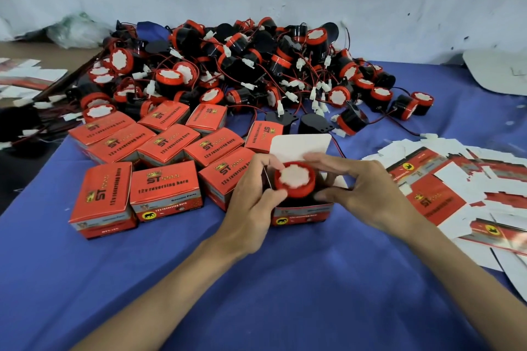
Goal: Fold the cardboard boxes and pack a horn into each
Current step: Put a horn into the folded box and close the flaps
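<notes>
A red cardboard box [302, 215] stands open on the blue cloth, its white lid flap [299, 147] raised at the back. A horn [295, 178] with a red rim and white centre sits partly inside it. My left hand [251, 208] grips the box's left side, thumb touching the horn's rim. My right hand [362, 191] holds the right side of the box and horn, its fingers curled over the horn's top edge.
Several closed red boxes [165, 188] lie to the left. A large pile of loose horns [242, 65] with red wires fills the back. Flat unfolded box blanks [445, 188] spread on the right, and more [25, 74] lie at far left.
</notes>
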Demonstrator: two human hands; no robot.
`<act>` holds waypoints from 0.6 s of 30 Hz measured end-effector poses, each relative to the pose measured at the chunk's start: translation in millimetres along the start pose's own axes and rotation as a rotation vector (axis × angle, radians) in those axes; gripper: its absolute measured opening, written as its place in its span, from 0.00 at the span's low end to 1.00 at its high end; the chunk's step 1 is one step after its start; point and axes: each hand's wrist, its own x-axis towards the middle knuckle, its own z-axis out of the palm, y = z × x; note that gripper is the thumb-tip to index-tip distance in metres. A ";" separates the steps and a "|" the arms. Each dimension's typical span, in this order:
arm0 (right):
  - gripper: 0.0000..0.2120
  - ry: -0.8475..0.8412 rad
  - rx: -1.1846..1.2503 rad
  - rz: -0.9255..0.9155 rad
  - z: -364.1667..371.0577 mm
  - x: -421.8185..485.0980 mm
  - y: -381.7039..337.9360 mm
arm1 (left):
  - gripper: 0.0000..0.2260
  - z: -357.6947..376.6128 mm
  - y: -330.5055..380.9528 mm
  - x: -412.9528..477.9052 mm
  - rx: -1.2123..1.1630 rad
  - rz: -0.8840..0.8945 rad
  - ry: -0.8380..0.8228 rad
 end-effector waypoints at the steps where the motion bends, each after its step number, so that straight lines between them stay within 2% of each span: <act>1: 0.25 0.049 -0.061 -0.019 2.9 0.4 -2.2 | 0.09 2.7 -0.3 0.4 0.034 -0.019 0.040; 3: 0.14 0.091 -0.184 -0.080 7.2 1.7 -5.1 | 0.09 8.9 -1.3 2.3 0.145 -0.067 0.119; 6: 0.07 -0.058 -0.372 -0.119 -1.4 3.4 -11.0 | 0.14 15.6 -3.4 2.9 0.225 -0.081 0.171; 8: 0.07 -0.159 -0.458 -0.119 -19.3 3.2 -15.8 | 0.17 17.2 -2.9 3.5 0.248 -0.099 0.157; 10: 0.09 -0.106 -0.565 -0.063 -38.3 0.9 -24.5 | 0.19 18.5 -0.5 5.0 0.312 -0.117 0.144; 11: 0.06 -0.067 -0.636 -0.012 -47.1 0.7 -30.3 | 0.20 19.1 1.1 5.9 0.342 -0.127 0.142; 12: 0.03 -0.065 -0.696 0.038 -54.7 0.7 -35.5 | 0.22 19.6 2.8 6.6 0.362 -0.141 0.138; 13: 0.05 -0.103 -0.715 0.082 -60.4 0.9 -41.5 | 0.23 20.1 4.3 7.4 0.368 -0.159 0.133; 16: 0.09 -0.364 -0.466 0.181 -68.5 0.8 -59.8 | 0.24 20.1 7.1 8.3 0.352 -0.211 0.121; 18: 0.05 -0.374 -0.256 0.186 -65.6 2.2 -67.5 | 0.25 20.9 8.8 8.5 0.341 -0.235 0.109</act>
